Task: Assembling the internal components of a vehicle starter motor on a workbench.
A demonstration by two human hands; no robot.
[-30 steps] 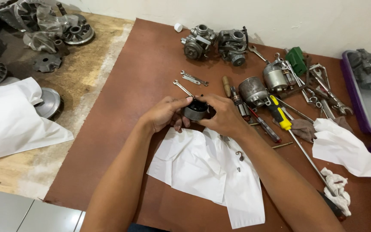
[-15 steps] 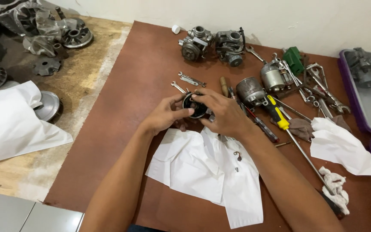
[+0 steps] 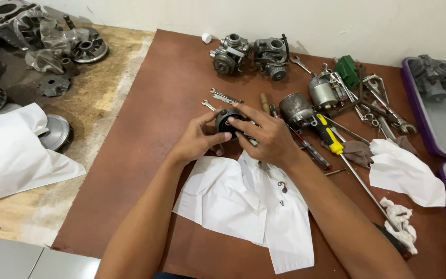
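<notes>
A brown work table (image 3: 145, 155) is seen from above, strewn with engine parts and tools. A crumpled white paper sheet (image 3: 243, 206) is spread at the 6 o'clock side of the hands, with a tiny dark spring (image 3: 283, 187) lying on it. A second large white sheet (image 3: 11, 155) is draped over metal parts at 9 o'clock, on the worn wooden board (image 3: 94, 88) beside the table. Purple trays (image 3: 420, 124) are set at 3 o'clock. Two grey carburetors (image 3: 251, 54) are stood at 12 o'clock, near the wall.

At the centre, a small round black cap-like part (image 3: 228, 123) is gripped between both hands, raised just above the table. The left hand (image 3: 197, 139) is closed on its 9 o'clock side, thumb pressed to the rim. The right hand (image 3: 264, 137) is closed on its 3 o'clock side, index finger laid across the top.

A cylindrical metal cup (image 3: 295, 109) is placed at 2 o'clock of the hands, with a yellow-handled screwdriver (image 3: 329, 135) just beside it. Small open-ended wrenches (image 3: 225, 96) are laid at 12 o'clock, near the held part. A white rag (image 3: 401, 219) is dropped at 4 o'clock.
</notes>
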